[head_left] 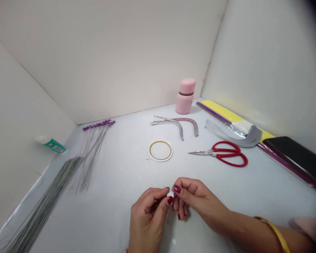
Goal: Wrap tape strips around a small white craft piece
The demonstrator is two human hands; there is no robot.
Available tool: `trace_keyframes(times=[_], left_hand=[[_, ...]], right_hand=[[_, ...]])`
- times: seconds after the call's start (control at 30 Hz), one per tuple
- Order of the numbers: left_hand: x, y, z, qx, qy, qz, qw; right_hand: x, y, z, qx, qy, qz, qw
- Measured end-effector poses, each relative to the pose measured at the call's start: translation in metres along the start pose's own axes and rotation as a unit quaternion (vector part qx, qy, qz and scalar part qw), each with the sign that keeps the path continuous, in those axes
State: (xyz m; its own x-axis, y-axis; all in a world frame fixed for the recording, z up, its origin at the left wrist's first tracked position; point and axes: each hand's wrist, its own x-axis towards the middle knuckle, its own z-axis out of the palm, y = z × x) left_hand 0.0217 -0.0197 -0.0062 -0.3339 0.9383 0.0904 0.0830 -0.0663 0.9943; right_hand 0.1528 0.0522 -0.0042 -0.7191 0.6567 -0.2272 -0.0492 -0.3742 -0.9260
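Between the fingertips of both hands is a small white piece (170,193), too small to make out its kind. My left hand (150,209) pinches it between thumb and index finger. From the other side, my right hand (197,198) closes its thumb and index finger at the piece's edge, the other fingers curled below. A thin roll of white tape (161,160) lies flat beyond the hands, a short loose end at its left. To the right of it are scissors (228,154) with red handles, blades slightly crossed and pointing left.
Purple flowers on wire stems (98,124) lie at the left, near a bundle of grey-green wires (50,203) and a green-white tube (52,144). Bent paper strips (173,121), a pink flask (185,96), packaged coloured sheets (223,112) and a black phone (297,158) lie or stand farther back and right.
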Motion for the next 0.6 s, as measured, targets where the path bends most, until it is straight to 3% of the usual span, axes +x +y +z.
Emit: trace_keyframes(times=[0.17, 0.27, 0.43, 0.6], left_hand=[[0.0018, -0.0003, -0.0002, -0.033, -0.014, -0.038, 0.999], [0.0008, 0.0008, 0.0, 0.004, -0.024, -0.002, 1.0], [-0.0013, 0.0013, 0.001, 0.074, -0.024, 0.064, 0.995], [0.003, 0.0022, 0.0005, -0.023, -0.039, -0.08, 0.996]], right_hand=[[0.0018, -0.0018, 0.0, 0.023, 0.005, 0.013, 1.0], [0.0008, -0.0026, 0.0001, -0.013, 0.015, 0.018, 1.0], [-0.0023, -0.0007, -0.0002, -0.149, 0.039, -0.033, 0.988], [-0.0007, -0.0009, -0.001, -0.059, 0.013, 0.003, 0.998]])
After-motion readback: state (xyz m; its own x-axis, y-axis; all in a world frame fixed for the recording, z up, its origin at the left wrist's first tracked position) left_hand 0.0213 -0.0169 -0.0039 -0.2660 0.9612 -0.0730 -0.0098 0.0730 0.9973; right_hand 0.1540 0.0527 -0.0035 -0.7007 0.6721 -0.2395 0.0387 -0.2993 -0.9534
